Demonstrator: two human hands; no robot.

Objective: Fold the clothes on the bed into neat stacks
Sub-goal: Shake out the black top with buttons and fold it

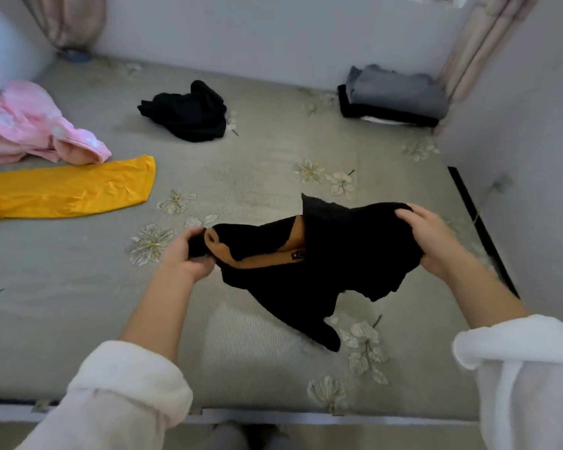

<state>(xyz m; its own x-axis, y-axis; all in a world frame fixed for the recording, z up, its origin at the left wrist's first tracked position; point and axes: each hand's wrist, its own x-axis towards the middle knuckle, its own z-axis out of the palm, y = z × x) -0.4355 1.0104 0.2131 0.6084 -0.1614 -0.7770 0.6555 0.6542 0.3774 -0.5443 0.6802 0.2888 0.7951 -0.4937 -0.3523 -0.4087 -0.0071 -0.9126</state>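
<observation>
Both our arms reach forward, sleeves [127, 384] bunched at the forearms. Our left hand [189, 254], at 9 o'clock of the black garment [338, 248], grips its edge; our right hand [433, 241], at 3 o'clock, grips the opposite edge.

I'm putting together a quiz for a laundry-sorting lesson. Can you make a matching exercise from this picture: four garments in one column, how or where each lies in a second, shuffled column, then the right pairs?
Garments
1. black garment with tan lining
2. yellow garment
3. grey garment
4. pink garment

States
A. folded, on top of the stack in the far right corner
B. gripped between left hand and right hand
C. spread flat at the left of the bed
D. crumpled at the far left

Pairs: 1-B, 2-C, 3-A, 4-D
</observation>
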